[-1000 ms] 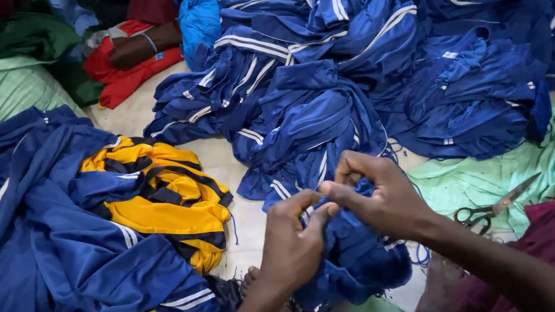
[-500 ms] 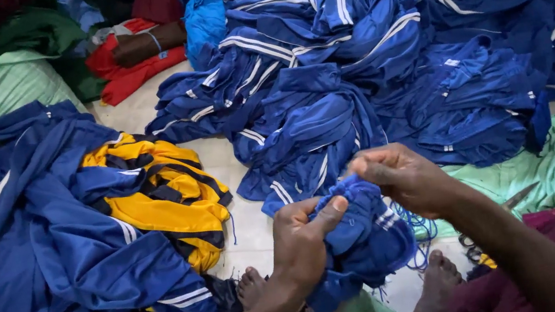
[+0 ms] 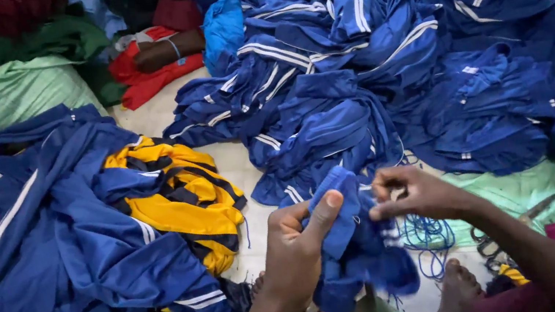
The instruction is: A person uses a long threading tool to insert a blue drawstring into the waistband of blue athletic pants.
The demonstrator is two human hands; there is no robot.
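Heaped blue striped garments [image 3: 383, 72], slick and crumpled, from 12 to 3 o'clock. Yellow-black striped garment [image 3: 177, 201] at 9 o'clock. Small blue garment [image 3: 355, 247] at 6 o'clock, pinched under left hand [image 3: 295, 246] thumb; right hand [image 3: 413, 194] fingertips closed on its edge. Tangled blue cord [image 3: 428, 240] beside.

Garment [image 3: 353, 255] sits dead centre between the left hand [image 3: 292, 250] at nine o'clock and the right hand [image 3: 417, 193] at two. Big heap [image 3: 382, 65] piles up at twelve, another pile [image 3: 33, 254] at nine, scissors [image 3: 489, 249] on the floor at three.
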